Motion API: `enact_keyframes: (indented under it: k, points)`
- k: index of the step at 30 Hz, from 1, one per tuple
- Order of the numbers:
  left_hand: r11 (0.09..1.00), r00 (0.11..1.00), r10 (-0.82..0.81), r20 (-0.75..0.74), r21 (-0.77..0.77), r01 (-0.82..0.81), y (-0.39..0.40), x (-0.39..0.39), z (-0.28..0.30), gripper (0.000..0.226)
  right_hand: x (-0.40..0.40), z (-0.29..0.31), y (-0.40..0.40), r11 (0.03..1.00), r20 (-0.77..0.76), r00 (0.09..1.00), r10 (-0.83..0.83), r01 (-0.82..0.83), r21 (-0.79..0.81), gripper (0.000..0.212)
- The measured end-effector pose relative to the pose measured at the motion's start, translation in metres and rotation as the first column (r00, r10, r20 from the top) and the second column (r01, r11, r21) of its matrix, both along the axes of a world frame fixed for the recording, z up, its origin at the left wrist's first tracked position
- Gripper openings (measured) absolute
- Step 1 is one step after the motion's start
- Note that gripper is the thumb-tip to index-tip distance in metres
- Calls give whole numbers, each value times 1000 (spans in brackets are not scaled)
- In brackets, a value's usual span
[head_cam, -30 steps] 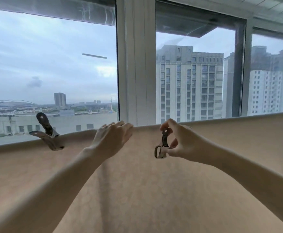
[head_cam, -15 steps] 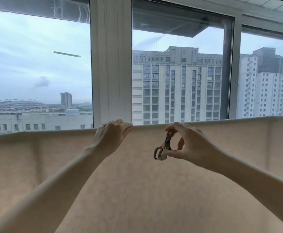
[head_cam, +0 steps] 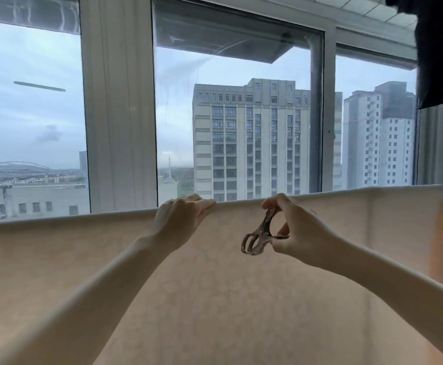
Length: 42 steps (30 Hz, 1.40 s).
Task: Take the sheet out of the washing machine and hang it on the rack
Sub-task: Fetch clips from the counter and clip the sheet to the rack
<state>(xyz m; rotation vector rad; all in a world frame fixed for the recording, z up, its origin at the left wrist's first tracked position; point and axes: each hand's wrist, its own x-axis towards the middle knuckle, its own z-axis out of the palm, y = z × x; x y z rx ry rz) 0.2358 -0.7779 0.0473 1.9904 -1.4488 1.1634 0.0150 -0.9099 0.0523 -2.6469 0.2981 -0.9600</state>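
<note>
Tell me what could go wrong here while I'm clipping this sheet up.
The metal clip is pinched only at its handles by the right hand, clear of the sheet, so it could slip and drop. The left hand merely rests on the top fold; the cloth may slide along there before it is clipped. No clip shows anywhere on the sheet in view, so a pull could drag it off.

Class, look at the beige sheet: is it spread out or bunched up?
Spread out. The sheet hangs flat and wide, its top edge running straight across beneath the left hand.
</note>
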Motion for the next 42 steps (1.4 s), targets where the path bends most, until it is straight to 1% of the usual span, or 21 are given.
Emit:
enact_keyframes:
  k: [3,6,9,13,16,18,22,25,30,32,35,37,39,42]
  points:
    - [1000,1000,-18,21,8,17,-36,-9,0,29,-14,3,-25,999,-39,999,3,-4,-32,58]
    - [999,998,-42,41,13,42,-72,-17,1,29,-29,5,-51,993,-62,996,-67,60,-100,63]
    - [998,996,-67,50,24,66,-111,-27,3,27,-41,6,-83,980,-58,990,-130,119,-156,63]
    - [995,998,-54,-12,86,55,-167,-37,9,24,-52,16,-129,965,-47,986,-163,149,-215,61]
    - [987,994,-87,-64,132,95,-211,-49,15,31,-58,28,-164,954,-33,983,-183,169,-248,60]
    - [978,992,-110,-61,171,119,-241,-60,19,32,-62,35,-186,948,-7,982,-189,181,-261,58]
    - [969,992,-129,9,213,124,-296,-82,24,28,-74,46,-229,935,30,976,-213,213,-282,52]
    - [964,989,-144,15,229,137,-331,-95,26,30,-88,52,-263,919,59,967,-248,254,-302,51]
    - [960,984,-180,-15,214,179,-383,-117,28,20,-114,57,-319,918,39,965,-261,260,-300,53]
    - [965,987,-161,-19,206,162,-403,-126,28,19,-124,55,-343,916,31,965,-259,256,-309,53]
    - [978,989,-141,-53,147,147,-432,-142,24,29,-140,51,-380,916,32,971,-238,235,-325,59]
    - [988,993,-92,-76,115,100,-452,-153,23,35,-153,48,-404,916,43,976,-213,215,-338,64]
    - [993,990,-27,-136,109,42,-469,-161,24,38,-166,50,-426,912,39,981,-189,190,-362,67]
    - [992,972,14,-235,128,17,-485,-163,29,44,-183,58,-458,920,24,987,-157,155,-361,67]
